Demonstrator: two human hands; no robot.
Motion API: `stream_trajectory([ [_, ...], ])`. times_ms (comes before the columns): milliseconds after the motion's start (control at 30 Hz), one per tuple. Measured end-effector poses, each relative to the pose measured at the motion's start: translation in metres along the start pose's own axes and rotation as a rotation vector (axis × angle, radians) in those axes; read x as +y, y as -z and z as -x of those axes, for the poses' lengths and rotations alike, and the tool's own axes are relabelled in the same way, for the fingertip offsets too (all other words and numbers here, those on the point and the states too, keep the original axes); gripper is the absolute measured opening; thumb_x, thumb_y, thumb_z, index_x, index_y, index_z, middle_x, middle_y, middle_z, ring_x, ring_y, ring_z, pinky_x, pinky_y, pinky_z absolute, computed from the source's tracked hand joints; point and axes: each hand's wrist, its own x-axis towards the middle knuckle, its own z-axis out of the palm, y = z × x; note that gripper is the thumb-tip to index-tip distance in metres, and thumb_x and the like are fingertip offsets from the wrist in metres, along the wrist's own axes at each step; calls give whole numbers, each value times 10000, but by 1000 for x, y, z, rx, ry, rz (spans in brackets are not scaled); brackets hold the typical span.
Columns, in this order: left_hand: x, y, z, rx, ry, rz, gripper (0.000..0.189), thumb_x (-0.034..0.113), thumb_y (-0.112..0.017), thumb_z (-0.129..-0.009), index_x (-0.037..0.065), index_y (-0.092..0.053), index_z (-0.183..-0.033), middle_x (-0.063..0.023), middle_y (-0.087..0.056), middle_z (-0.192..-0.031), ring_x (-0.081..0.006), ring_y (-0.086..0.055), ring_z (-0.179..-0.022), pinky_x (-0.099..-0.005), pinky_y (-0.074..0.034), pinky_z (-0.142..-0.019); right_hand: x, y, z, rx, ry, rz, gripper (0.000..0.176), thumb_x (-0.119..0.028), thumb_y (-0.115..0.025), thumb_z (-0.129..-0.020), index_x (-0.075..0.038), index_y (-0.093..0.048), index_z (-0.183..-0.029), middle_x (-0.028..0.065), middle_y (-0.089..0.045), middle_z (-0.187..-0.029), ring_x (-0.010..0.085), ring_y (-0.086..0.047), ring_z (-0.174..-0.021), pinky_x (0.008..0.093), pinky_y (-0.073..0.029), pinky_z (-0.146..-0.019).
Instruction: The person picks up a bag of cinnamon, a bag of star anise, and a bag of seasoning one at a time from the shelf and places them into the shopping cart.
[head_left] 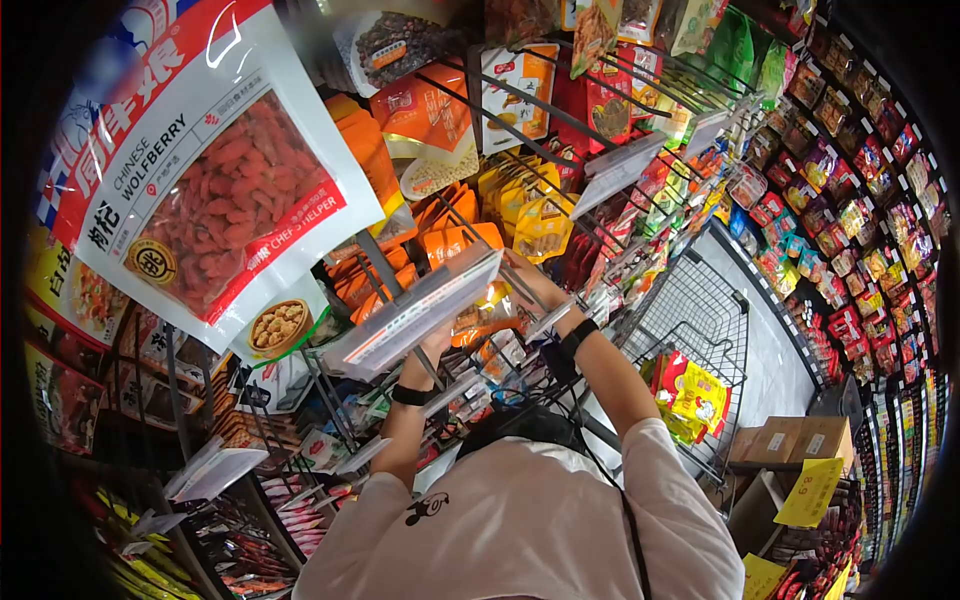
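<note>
Both my arms reach forward into a rack of hanging food packets, each with a black band at the wrist. My right hand (532, 284) is beside a price-label holder (425, 305), near orange packets (480, 312); its fingers are mostly hidden. Partly covered by the same label holder, my left hand (432, 350) shows only near the wrist, and its fingers are out of sight. Whether either hand grips a packet cannot be made out. Yellow packets (540, 205) hang just beyond the right hand.
A large wolfberry packet (235, 190) hangs close at the upper left. Metal hooks and label holders stick out around my arms. On the right stands a wire cart (700, 320) with a yellow-red packet (692, 398) in it. Cardboard boxes (798, 440) sit at the lower right.
</note>
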Motion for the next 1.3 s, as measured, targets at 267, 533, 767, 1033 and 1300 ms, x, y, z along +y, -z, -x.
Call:
stream_trajectory([
  [267, 115, -108, 16, 39, -219, 0, 247, 72, -542, -896, 32, -473, -1130, -26, -571, -1021, -119, -560, -865, -271, -476, -685, -13, -4, 6, 37, -38, 99, 402, -121, -693, -796, -14, -482, -1120, 7, -539, -1000, 66, -506, -890, 208, -422, -753],
  [533, 136, -110, 24, 123, -64, -196, 553, 161, -543, -905, 5, -244, -1343, -120, -517, -1158, -178, -515, -1090, -288, -425, -909, 7, 18, -1, -34, 16, -11, 309, -170, -608, -866, -28, -495, -1116, 16, -557, -929, 67, -526, -774, 193, -429, -624],
  [767, 125, -87, 16, 22, -37, -279, 702, 379, -495, -916, 102, -111, -1434, -169, -98, -1452, -316, -118, -1331, -427, -154, -1063, 39, 42, -22, -137, 206, -150, 344, -112, -540, -903, -76, -440, -1230, 52, -569, -1062, 78, -545, -893, 208, -454, -722],
  [1033, 143, -110, 23, 218, -322, -804, 672, 419, -465, -920, 59, -171, -1404, -205, -186, -1424, -338, -176, -1315, -445, -183, -1048, 41, 32, -31, 18, 252, 16, 259, -106, -542, -904, -83, -448, -1145, 39, -538, -993, 92, -526, -868, 206, -433, -735],
  [1300, 136, -125, 33, 193, -460, -731, 602, 284, -456, -950, 30, -135, -1390, -226, -283, -1355, -295, -346, -1200, -380, -294, -985, 78, 66, -39, 14, 349, 199, 221, -131, -526, -917, -89, -439, -1116, 30, -528, -982, 87, -509, -865, 224, -423, -740],
])
